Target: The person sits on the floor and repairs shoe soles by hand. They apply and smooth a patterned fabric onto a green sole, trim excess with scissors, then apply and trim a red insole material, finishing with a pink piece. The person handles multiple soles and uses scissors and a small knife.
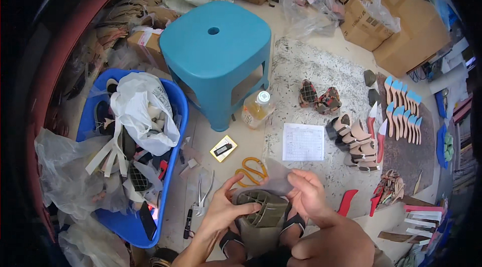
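Note:
My left hand [232,211] is closed on an olive-green piece [267,210] with a grid pattern, its thumb pressed over the top. Between the thumb and fingers of my right hand [307,194] is the edge of a thin grey sheet [278,176], which reaches across to the green piece's far edge. Whether the two are joined I cannot tell. Just beyond my hands lie scissors with orange-yellow handles [251,170]; the sheet covers their blades. Below the green piece my sandalled feet show in part.
A blue stool [216,41] stands ahead, with a bottle [257,110] beside it. At left is a blue tub [183,111] of scraps and bags. Pliers [202,196], a printed paper [303,142], shoe uppers [359,141], red-handled knives [381,141] and blue-tipped strips [401,109] lie around.

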### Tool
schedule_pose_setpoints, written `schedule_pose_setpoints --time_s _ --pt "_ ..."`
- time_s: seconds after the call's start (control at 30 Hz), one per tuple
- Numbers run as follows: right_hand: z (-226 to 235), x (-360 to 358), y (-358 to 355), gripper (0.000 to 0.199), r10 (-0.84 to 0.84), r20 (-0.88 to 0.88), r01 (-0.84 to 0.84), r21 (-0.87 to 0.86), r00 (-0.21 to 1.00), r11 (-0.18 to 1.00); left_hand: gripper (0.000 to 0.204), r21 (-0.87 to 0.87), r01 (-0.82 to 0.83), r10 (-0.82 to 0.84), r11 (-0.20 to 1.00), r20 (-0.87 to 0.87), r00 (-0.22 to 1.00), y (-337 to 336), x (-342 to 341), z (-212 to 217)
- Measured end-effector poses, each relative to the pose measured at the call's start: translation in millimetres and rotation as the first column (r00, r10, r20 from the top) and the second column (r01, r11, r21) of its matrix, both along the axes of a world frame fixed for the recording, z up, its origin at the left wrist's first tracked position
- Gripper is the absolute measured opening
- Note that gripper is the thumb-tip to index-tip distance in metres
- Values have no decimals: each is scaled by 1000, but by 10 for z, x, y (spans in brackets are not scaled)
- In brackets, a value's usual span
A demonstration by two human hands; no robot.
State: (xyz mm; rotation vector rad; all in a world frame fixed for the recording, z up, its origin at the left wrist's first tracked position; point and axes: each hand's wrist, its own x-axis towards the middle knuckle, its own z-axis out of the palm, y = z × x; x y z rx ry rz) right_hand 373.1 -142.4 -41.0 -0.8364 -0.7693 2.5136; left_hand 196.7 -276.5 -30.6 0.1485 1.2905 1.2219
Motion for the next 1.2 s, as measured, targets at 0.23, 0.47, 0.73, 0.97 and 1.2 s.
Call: schedule_pose_setpoints --time_s 0.23,0.47,0.73,0.97,1.2 --pt "-8 30 -5 30 67 23 -69 62 997 996 53 1 48 -48 999 28 998 18 -22 -15" --pt "-29 27 83 22 125 324 -249 378 938 892 40 -7 60 -60 998 -14 998 -18 -2 7" --pt "27 -56 -13 17 -11 319 -133 425 948 896 38 -125 81 -95 989 -115 989 -82 -39 29" --pt "124 -51 14 16 62 418 -277 476 906 834 35 -80 58 -77 995 -247 966 -114 -38 -9" --pt "241 -35 103 18 57 541 -389 524 839 757 36 -39 155 -160 987 -267 950 -78 -53 -5"
